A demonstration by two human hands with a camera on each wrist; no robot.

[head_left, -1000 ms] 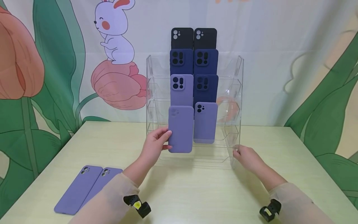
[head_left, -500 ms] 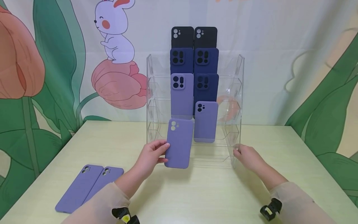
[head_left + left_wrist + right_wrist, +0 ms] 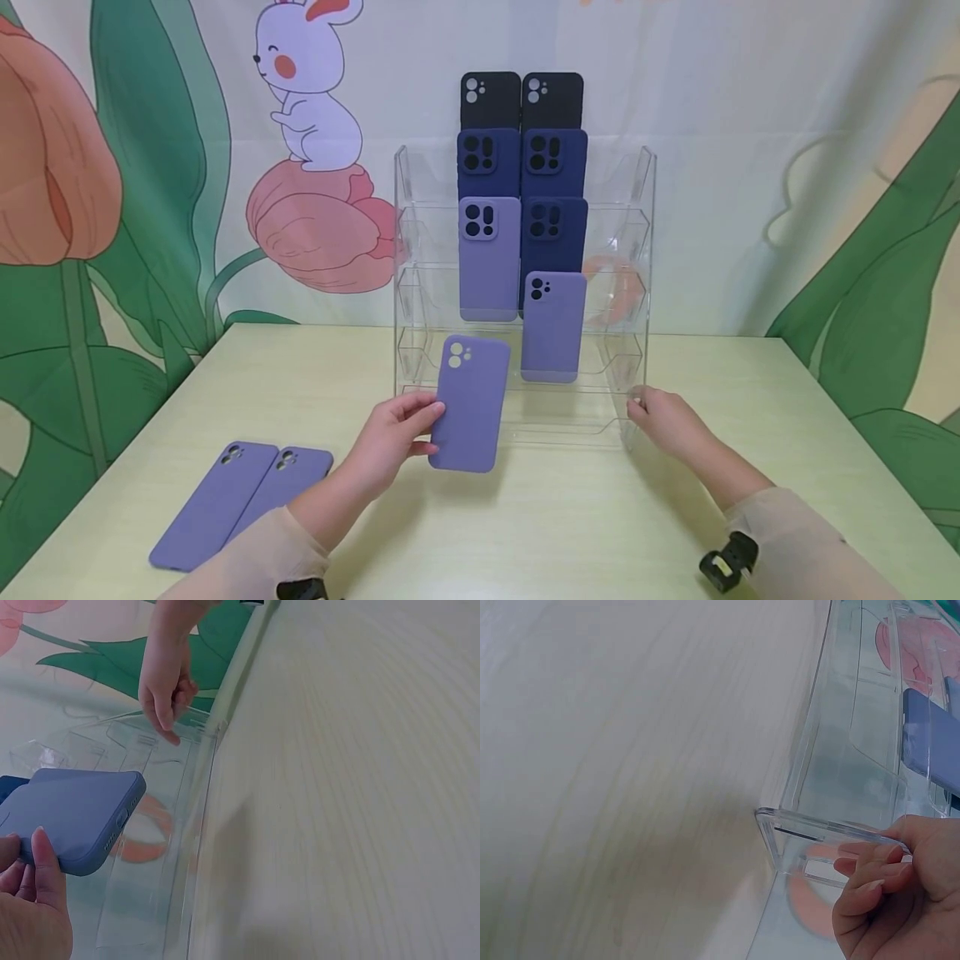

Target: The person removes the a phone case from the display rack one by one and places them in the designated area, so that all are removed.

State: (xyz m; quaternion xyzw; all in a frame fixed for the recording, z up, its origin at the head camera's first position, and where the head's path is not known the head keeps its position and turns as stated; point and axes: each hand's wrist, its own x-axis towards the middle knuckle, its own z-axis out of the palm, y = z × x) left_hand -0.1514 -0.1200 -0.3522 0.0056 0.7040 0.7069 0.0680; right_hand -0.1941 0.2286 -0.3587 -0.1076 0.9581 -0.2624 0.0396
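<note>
My left hand (image 3: 390,437) pinches a purple phone case (image 3: 470,404) by its left edge, thumb in front. The case is tilted slightly and hangs in front of the lower tiers of a clear acrylic display rack (image 3: 649,242). In the left wrist view the same phone case (image 3: 75,814) shows its bottom edge. My right hand (image 3: 667,423) grips the rack's lower right side panel; the right wrist view shows the right hand (image 3: 889,892) with thumb and curled fingers on the clear panel (image 3: 825,825). On the rack's lower right stands another purple case (image 3: 553,329).
Higher on the rack stand a lighter purple case (image 3: 489,275), several navy cases (image 3: 553,175) and two black cases (image 3: 490,104). Two purple cases (image 3: 213,508) lie on the table (image 3: 585,517) at left. A printed curtain (image 3: 735,167) hangs behind.
My left hand has drawn the purple phone case off the rack's lower left spot, down and toward me, and slightly left. The right hand has stayed on the rack.
</note>
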